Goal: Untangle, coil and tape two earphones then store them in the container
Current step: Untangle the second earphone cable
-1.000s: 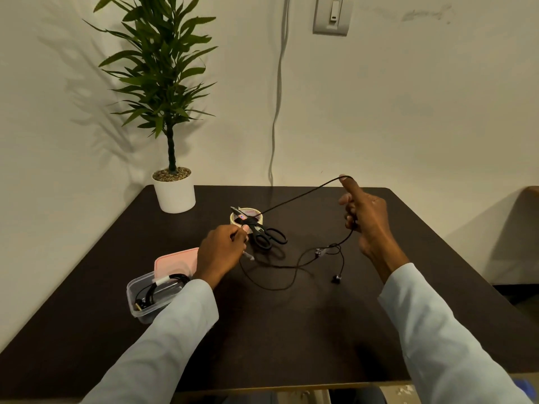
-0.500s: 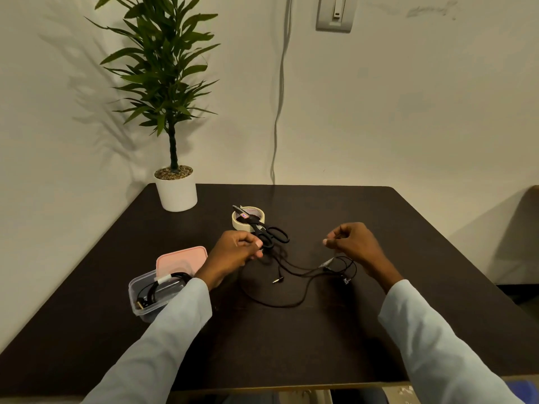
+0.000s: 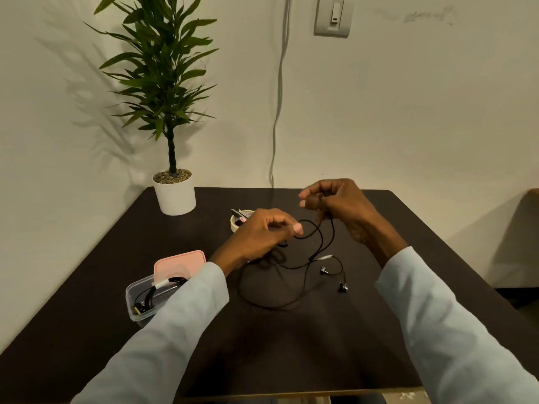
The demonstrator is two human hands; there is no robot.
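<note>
Dark brown, matte rectangular table (image 3: 291, 345) set into the corner of pale walls. Carries a leafy green plant in a white round pot (image 3: 175, 195) at the far left corner, a cream roll of tape (image 3: 237, 223) near the middle with a black tool laid across it, and a clear plastic container (image 3: 145, 298) toward the left edge holding a coiled, taped black earphone (image 3: 154, 293), with a pink rounded lid (image 3: 179, 265) just behind it. Also bears loose loops of thin black earphone cable (image 3: 271, 306) at the centre, ending in two small dark earbuds (image 3: 332, 278) lying on the surface to the right.
</note>
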